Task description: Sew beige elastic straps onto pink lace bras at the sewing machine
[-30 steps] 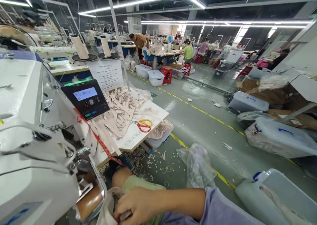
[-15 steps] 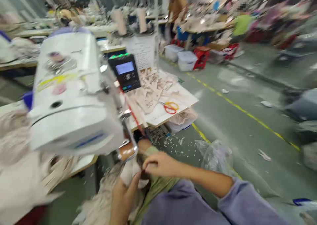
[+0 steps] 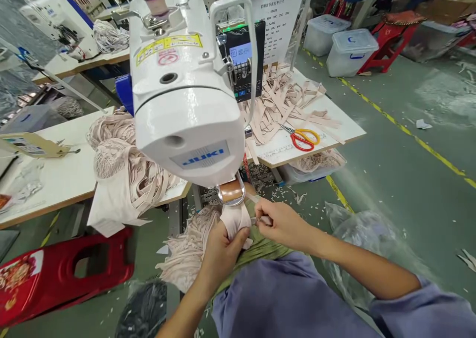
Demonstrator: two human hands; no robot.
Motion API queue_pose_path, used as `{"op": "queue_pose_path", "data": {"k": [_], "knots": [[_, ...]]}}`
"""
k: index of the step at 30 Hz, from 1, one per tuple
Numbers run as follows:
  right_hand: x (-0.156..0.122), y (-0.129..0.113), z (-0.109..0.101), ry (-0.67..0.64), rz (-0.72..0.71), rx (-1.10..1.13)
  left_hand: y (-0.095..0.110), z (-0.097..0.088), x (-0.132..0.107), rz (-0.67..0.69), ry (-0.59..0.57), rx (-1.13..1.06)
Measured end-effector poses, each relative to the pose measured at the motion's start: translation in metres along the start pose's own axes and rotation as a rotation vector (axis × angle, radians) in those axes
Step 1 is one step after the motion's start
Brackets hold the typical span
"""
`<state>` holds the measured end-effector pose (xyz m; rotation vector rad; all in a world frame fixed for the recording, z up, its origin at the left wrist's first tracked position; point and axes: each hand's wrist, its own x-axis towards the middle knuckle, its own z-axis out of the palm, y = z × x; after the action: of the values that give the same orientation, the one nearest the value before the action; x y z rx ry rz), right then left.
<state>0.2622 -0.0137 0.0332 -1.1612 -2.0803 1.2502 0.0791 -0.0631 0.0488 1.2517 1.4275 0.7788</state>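
My left hand (image 3: 222,251) is closed on a beige fabric piece (image 3: 235,220), thumb on top, just under the front of the white JUKI sewing machine (image 3: 186,125). To its right, my right hand (image 3: 284,225) has its fingers curled in a pinch on a thin beige strip (image 3: 254,197); its fingertips are partly hidden. Directly above the held fabric is a metal bracket with a brown roller (image 3: 230,191). A heap of beige lace-edged pieces (image 3: 191,249) hangs beside my left hand, next to my green-covered lap.
Red-and-yellow-handled scissors (image 3: 303,138) and loose beige strips (image 3: 277,105) lie on the right tabletop. Bundled lace pieces (image 3: 122,164) rest on the left table. A red stool (image 3: 55,278) lies at lower left. Clear plastic bags (image 3: 372,244) are on the floor at right.
My view has turned left and sharpened, so the machine appears farther right. My right hand has moved slightly away from my left, and a strip now shows at it. My left hand still grips the fabric.
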Motion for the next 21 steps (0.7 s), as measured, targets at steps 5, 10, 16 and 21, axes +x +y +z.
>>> {"op": "queue_pose_path", "data": {"k": [5, 10, 16, 21], "knots": [[-0.001, 0.003, 0.001, 0.023, -0.202, -0.193, 0.005, -0.002, -0.003, -0.058, 0.006, 0.004], [-0.001, 0.002, 0.002, -0.003, -0.243, -0.252, 0.008, 0.002, 0.000, -0.062, 0.003, -0.008], [0.004, -0.004, -0.011, -0.086, -0.045, -0.123, 0.005, 0.002, 0.006, -0.023, 0.037, -0.076], [0.010, -0.002, -0.016, -0.120, 0.002, 0.056, 0.004, -0.003, 0.008, -0.072, 0.003, -0.131]]}}
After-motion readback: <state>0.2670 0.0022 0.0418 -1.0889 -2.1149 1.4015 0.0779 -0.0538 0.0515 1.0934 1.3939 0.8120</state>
